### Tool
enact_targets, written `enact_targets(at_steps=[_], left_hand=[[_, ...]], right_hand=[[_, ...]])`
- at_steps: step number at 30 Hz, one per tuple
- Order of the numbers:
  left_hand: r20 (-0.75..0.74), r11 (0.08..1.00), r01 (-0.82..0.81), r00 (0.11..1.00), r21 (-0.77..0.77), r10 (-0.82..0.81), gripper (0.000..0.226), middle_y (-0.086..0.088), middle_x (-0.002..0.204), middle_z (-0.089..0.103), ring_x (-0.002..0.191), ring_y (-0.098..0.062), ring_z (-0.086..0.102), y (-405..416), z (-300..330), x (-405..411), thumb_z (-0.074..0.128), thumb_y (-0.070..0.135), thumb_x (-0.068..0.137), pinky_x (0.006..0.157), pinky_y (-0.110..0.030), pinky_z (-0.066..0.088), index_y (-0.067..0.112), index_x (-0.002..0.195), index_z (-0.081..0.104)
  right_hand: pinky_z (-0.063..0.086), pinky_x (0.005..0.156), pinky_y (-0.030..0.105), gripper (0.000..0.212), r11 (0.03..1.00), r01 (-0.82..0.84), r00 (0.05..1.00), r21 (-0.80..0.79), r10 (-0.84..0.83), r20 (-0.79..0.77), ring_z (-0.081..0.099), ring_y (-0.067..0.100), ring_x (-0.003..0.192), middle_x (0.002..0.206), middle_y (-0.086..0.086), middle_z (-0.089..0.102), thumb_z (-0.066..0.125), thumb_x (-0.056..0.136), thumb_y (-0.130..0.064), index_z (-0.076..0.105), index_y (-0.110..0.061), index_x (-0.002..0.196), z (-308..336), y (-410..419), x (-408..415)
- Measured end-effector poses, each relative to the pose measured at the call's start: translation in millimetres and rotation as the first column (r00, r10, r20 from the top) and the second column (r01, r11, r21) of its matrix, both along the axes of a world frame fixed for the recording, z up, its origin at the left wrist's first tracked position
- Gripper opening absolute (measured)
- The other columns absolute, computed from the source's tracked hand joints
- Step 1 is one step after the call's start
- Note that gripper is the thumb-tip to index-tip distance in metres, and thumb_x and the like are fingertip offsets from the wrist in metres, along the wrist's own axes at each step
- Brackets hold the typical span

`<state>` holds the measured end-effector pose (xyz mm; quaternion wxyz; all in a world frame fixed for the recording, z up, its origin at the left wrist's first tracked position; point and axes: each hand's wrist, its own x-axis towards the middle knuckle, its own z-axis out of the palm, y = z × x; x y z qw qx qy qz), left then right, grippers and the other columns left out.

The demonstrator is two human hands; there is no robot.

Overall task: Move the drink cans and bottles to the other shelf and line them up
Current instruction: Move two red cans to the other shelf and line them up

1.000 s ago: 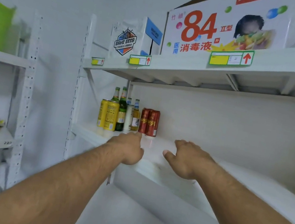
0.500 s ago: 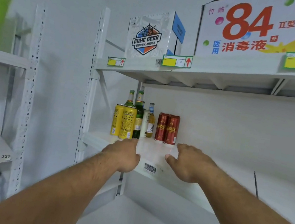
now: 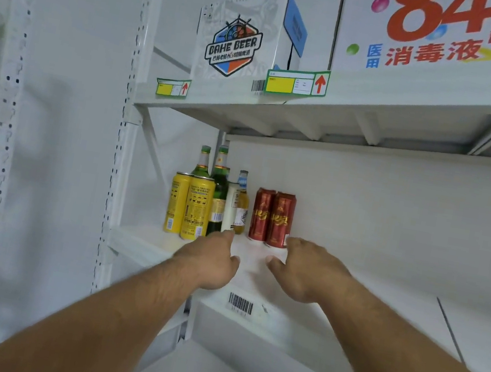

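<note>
Head view: yellow cans, glass bottles and red cans stand clustered at the shelf's left end. The left hand and right hand reach in, fingers loosely spread, holding nothing. The cans look rigid, smooth-sided and probably fairly heavy; grip mid-body, and treat the bottles as fragile.

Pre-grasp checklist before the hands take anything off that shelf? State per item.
1. Left hand empty: ok, nothing held, fingers near the white can.
2. Right hand empty: ok, fingertips at the base of the red cans.
3. Drinks upright: ok, yellow cans, green bottles and red cans all stand.
4. Red cans reachable: ok, nothing in front of them.
5. Bottles reachable: not ok, they stand behind the cans.
6. Shelf space beside the group: ok, bare to the right.
</note>
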<state>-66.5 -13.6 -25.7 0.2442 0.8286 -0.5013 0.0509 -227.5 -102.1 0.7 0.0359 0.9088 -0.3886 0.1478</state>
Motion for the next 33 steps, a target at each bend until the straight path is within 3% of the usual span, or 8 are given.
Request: enact_targets(at_steps=[8, 14, 22, 25, 28, 30, 33], left_hand=[[-0.039, 0.998, 0.028, 0.999, -0.058, -0.030, 0.064, -0.002, 0.163, 0.040, 0.142, -0.025, 0.047, -50, 10, 2, 0.049, 0.039, 0.105, 0.110, -0.035, 0.042, 0.022, 0.162, 0.025], [-0.126, 0.986, 0.091, 0.986, -0.140, -0.109, 0.048, -0.004, 0.143, 0.059, 0.124, -0.025, 0.060, -89, 23, 21, 0.052, 0.034, 0.104, 0.096, -0.031, 0.045, 0.020, 0.149, 0.043], [-0.247, 0.962, 0.130, 0.950, -0.241, -0.190, 0.040, -0.001, 0.122, 0.064, 0.106, -0.021, 0.060, -146, 38, 73, 0.058, 0.034, 0.102, 0.097, -0.037, 0.051, 0.020, 0.138, 0.050], [-0.302, 0.953, 0.142, 0.927, -0.268, -0.223, 0.041, -0.003, 0.125, 0.060, 0.110, -0.022, 0.058, -168, 47, 92, 0.057, 0.029, 0.104, 0.087, -0.032, 0.043, 0.015, 0.141, 0.047], [-0.347, 0.943, 0.144, 0.904, -0.301, -0.249, 0.047, -0.007, 0.136, 0.060, 0.120, -0.026, 0.060, -197, 54, 112, 0.062, 0.029, 0.100, 0.091, -0.037, 0.050, 0.015, 0.142, 0.045], [-0.377, 0.941, 0.144, 0.889, -0.307, -0.259, 0.048, -0.009, 0.129, 0.061, 0.118, -0.030, 0.062, -215, 55, 124, 0.066, 0.028, 0.097, 0.094, -0.042, 0.055, 0.015, 0.138, 0.045], [-0.380, 0.933, 0.166, 0.879, -0.318, -0.286, 0.045, -0.008, 0.117, 0.064, 0.108, -0.030, 0.065, -239, 54, 138, 0.070, 0.025, 0.090, 0.088, -0.042, 0.057, 0.012, 0.128, 0.051]], right_hand=[[0.038, 0.116, 0.045, 0.074, 0.999, 0.030, 1.000, 0.039, -0.030, 0.003, 0.038, 0.030, 0.146, 0.164, 0.007, 0.035, 0.036, 0.102, -0.059, 0.026, -0.014, 0.160, -3, -49, 10], [0.042, 0.105, 0.041, 0.066, 0.996, 0.087, 0.996, 0.036, -0.088, 0.016, 0.047, 0.029, 0.136, 0.154, 0.009, 0.045, 0.039, 0.104, -0.055, 0.034, -0.013, 0.154, 7, -72, 18], [0.044, 0.091, 0.039, 0.064, 0.982, 0.186, 0.981, 0.045, -0.187, 0.044, 0.053, 0.030, 0.128, 0.147, 0.009, 0.050, 0.041, 0.103, -0.055, 0.037, -0.012, 0.150, 24, -103, 58], [0.044, 0.087, 0.039, 0.063, 0.972, 0.221, 0.968, 0.076, -0.228, 0.101, 0.056, 0.031, 0.123, 0.141, 0.010, 0.054, 0.044, 0.101, -0.056, 0.040, -0.011, 0.145, 30, -118, 82], [0.046, 0.087, 0.037, 0.064, 0.960, 0.240, 0.944, 0.143, -0.265, 0.194, 0.057, 0.030, 0.120, 0.137, 0.012, 0.056, 0.048, 0.101, -0.054, 0.040, -0.008, 0.144, 33, -134, 105], [0.046, 0.084, 0.034, 0.065, 0.948, 0.242, 0.918, 0.208, -0.293, 0.266, 0.058, 0.029, 0.119, 0.137, 0.014, 0.056, 0.051, 0.100, -0.052, 0.040, -0.005, 0.143, 33, -145, 120], [0.044, 0.080, 0.032, 0.064, 0.928, 0.227, 0.867, 0.296, -0.331, 0.372, 0.059, 0.028, 0.116, 0.132, 0.013, 0.058, 0.057, 0.099, -0.049, 0.041, -0.003, 0.141, 32, -160, 140]])
